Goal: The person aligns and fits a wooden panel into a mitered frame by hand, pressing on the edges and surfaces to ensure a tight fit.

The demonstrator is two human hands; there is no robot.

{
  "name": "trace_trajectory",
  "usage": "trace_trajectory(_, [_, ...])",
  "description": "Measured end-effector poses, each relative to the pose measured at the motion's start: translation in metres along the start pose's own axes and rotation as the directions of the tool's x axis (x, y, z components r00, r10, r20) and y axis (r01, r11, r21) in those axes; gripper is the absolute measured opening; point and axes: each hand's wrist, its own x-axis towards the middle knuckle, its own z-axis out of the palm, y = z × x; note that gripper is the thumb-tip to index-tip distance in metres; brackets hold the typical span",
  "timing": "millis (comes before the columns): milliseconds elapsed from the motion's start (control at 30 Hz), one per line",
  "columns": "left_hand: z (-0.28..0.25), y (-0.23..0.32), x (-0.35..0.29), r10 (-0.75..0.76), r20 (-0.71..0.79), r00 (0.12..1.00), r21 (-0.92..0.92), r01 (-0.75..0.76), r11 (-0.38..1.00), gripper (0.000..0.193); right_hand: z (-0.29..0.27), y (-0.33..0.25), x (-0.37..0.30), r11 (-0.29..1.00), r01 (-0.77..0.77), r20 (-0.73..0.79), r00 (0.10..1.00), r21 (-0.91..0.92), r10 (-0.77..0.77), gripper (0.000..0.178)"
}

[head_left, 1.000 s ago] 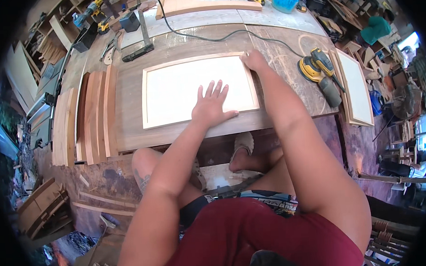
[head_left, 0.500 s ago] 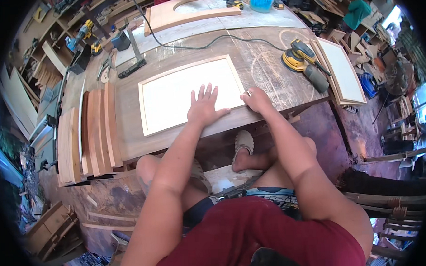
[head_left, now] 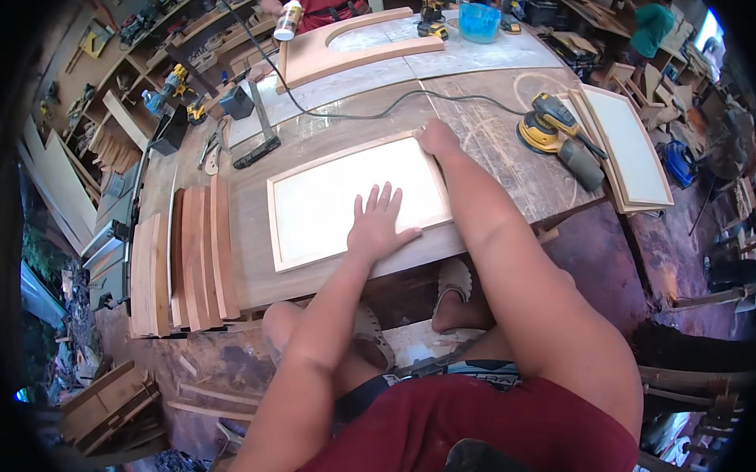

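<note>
A white panel with a light wooden frame around its edge (head_left: 314, 209) lies flat on the worktable (head_left: 253, 279). My left hand (head_left: 377, 225) rests on its white face near the front edge, palm down with the fingers spread. At the panel's far right corner, my right hand (head_left: 436, 139) is closed with its fingers curled against the frame's edge. Whatever those fingers may hold is hidden.
Curved wooden strips (head_left: 200, 256) stand left of the panel. A hammer (head_left: 259, 131) lies behind, and a yellow sander (head_left: 551, 131) sits right, its cord crossing the table. More framed panels (head_left: 636, 149) lean at the right. Across the table, a person holds a white bottle (head_left: 288, 22).
My right hand has slid along the panel's right edge, from near the front to the far corner. The left hand stays flat on the panel. The person with the bottle has come into view.
</note>
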Motion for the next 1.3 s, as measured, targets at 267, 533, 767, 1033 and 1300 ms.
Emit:
trace_trajectory(267, [-0.001,-0.009,0.001,-0.022,-0.003,1.0,-0.007,0.022,1.0,0.097,0.002,0.024,-0.07,0.997,0.065,0.074,0.995,0.028,-0.067,0.045])
trace_trajectory(533, [-0.007,-0.007,0.0,0.003,-0.05,0.999,-0.041,-0.005,0.999,0.099,-0.004,0.059,-0.158,0.999,0.043,0.03,0.999,-0.007,-0.043,0.054])
trace_trajectory(767, [-0.002,-0.088,-0.059,0.181,-0.15,0.972,-0.074,-0.194,0.978,0.058,-0.026,0.096,-0.199,0.864,0.028,-0.006,1.0,0.502,-0.028,0.056])
trace_trajectory(1033, [-0.009,-0.069,-0.099,-0.19,-0.228,0.955,-0.108,0.169,0.98,0.039,-0.028,0.11,-0.198,0.721,-0.016,0.032,0.999,0.692,-0.009,0.039])
trace_trajectory(1300, [-0.016,0.061,-0.014,-0.21,-0.204,0.956,-0.436,0.104,0.894,0.033,-0.049,0.095,-0.2,0.785,0.002,0.0,1.0,0.62,-0.002,0.046])
